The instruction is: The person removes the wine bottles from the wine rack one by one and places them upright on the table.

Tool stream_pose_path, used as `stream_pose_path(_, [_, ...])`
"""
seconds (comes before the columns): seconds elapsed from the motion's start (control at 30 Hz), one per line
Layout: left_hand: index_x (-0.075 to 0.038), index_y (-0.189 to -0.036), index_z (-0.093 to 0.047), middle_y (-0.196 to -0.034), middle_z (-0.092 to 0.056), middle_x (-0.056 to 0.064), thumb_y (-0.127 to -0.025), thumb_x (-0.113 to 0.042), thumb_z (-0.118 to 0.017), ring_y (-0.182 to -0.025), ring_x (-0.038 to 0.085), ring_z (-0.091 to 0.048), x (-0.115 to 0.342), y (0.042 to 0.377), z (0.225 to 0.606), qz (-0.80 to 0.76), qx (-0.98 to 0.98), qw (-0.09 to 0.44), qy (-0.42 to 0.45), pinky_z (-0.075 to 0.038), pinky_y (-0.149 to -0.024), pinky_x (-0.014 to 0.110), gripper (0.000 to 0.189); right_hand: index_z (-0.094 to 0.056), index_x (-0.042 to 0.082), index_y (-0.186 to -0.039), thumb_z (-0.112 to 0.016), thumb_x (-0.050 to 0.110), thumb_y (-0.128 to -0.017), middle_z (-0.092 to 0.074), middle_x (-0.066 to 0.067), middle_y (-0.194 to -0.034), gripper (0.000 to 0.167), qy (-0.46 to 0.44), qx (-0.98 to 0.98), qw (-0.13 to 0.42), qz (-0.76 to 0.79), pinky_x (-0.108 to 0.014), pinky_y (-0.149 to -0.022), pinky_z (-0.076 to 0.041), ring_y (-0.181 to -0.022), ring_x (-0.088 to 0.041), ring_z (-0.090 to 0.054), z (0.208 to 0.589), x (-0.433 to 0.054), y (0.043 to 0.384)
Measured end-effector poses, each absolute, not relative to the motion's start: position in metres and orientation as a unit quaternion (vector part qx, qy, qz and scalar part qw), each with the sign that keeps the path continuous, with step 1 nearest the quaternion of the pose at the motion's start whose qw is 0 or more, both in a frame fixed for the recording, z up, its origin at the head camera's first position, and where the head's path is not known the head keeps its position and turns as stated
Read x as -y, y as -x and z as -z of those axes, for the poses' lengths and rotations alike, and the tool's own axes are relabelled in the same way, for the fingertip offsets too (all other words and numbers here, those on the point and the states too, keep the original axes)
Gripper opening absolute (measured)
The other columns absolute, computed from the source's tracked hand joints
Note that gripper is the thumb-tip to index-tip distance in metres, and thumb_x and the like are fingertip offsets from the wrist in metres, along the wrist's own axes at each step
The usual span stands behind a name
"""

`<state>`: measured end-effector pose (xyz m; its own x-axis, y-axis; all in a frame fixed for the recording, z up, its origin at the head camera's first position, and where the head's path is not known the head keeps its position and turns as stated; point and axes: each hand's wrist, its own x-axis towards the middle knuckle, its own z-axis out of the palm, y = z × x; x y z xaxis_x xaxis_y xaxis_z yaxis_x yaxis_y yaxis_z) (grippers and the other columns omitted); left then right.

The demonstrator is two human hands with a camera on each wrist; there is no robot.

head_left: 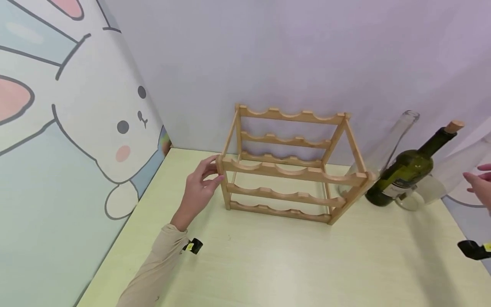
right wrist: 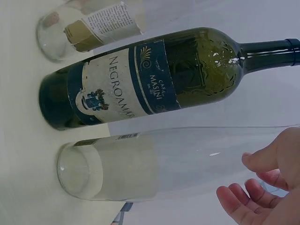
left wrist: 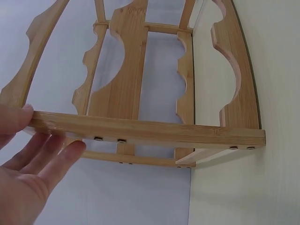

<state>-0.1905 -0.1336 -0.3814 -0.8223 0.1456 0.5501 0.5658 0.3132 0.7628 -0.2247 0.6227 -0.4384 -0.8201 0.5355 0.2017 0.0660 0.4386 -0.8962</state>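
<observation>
A wooden wine rack (head_left: 291, 171) with scalloped rails stands on the table against the back wall. My left hand (head_left: 199, 183) holds its front left post near the top; in the left wrist view the thumb lies on one side of the post (left wrist: 150, 130) and the fingers on the other. At the right edge, my right hand (head_left: 481, 183) is beside the upper part of a clear glass bottle (right wrist: 126, 164), thumb and fingers spread apart. Next to that bottle stands a dark green wine bottle (head_left: 408, 170) with a cork and a label reading Negroamaro.
Another clear glass bottle (head_left: 397, 138) stands behind the rack's right end, its label showing in the right wrist view. The pale yellow table (head_left: 261, 260) reaches toward me. A wall with a cartoon rabbit (head_left: 96, 106) rises on the left.
</observation>
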Motion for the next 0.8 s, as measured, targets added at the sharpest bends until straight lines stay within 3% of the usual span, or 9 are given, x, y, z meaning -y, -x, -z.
stream_pose_path(0.13, [-0.011,-0.133,-0.05,-0.112,-0.063,0.013,-0.087,-0.001,-0.066,-0.102,0.025,-0.062,0.139,0.193,0.39,0.524,0.799,0.197,0.218,-0.057,-0.075,0.037,0.05,-0.055,0.026,-0.096,-0.068,0.017,-0.088,-0.055,0.014,-0.067,0.018,0.141,0.782,0.223,-0.565,-0.016,-0.042,-0.049,-0.055,0.005,-0.054,0.445,-0.616,0.209])
stream_pose_path(0.3, [-0.017,-0.135,-0.049,-0.122,-0.06,0.007,-0.092,-0.011,-0.063,-0.114,0.021,-0.056,0.148,0.187,0.392,0.479,0.828,0.194,0.219,-0.053,-0.085,0.044,0.046,-0.058,0.016,-0.094,-0.06,0.0,-0.09,-0.064,0.012,-0.074,0.017,0.088,0.713,0.202,-0.665,-0.013,-0.046,-0.049,-0.06,0.002,-0.062,0.38,-0.504,0.16])
stream_pose_path(0.43, [-0.011,-0.137,-0.048,-0.132,-0.053,0.009,-0.093,-0.015,-0.061,-0.124,0.024,-0.048,0.155,0.182,0.395,0.423,0.852,0.203,0.23,-0.046,-0.095,0.048,0.046,-0.057,0.018,-0.101,-0.058,0.005,-0.092,-0.064,0.017,-0.087,0.016,0.074,0.729,0.199,-0.65,-0.009,-0.054,-0.049,-0.069,0.007,-0.063,0.349,-0.448,0.135])
stream_pose_path(0.57, [-0.009,-0.138,-0.046,-0.139,-0.047,0.011,-0.093,-0.017,-0.062,-0.13,0.028,-0.04,0.161,0.177,0.398,0.381,0.869,0.211,0.234,-0.036,-0.103,0.051,0.049,-0.058,0.012,-0.109,-0.058,0.003,-0.092,-0.066,0.013,-0.095,0.019,0.024,0.732,0.199,-0.651,-0.01,-0.059,-0.05,-0.078,0.004,-0.065,0.347,-0.427,0.127])
stream_pose_path(0.7, [-0.012,-0.142,-0.042,-0.145,-0.038,0.014,-0.092,-0.018,-0.062,-0.135,0.032,-0.033,0.163,0.172,0.398,0.359,0.884,0.203,0.223,-0.032,-0.103,0.057,0.054,-0.057,0.01,-0.12,-0.055,-0.001,-0.093,-0.065,0.015,-0.103,0.029,-0.002,0.794,0.187,-0.579,-0.007,-0.067,-0.049,-0.085,0.006,-0.063,0.347,-0.406,0.119])
stream_pose_path(0.8, [-0.014,-0.145,-0.037,-0.148,-0.031,0.017,-0.092,-0.022,-0.064,-0.137,0.035,-0.026,0.163,0.17,0.4,0.324,0.898,0.2,0.219,-0.029,-0.103,0.062,0.06,-0.054,0.011,-0.128,-0.061,0.003,-0.091,-0.06,0.021,-0.11,0.038,-0.002,0.86,0.177,-0.479,-0.002,-0.072,-0.044,-0.093,0.012,-0.057,0.346,-0.387,0.113])
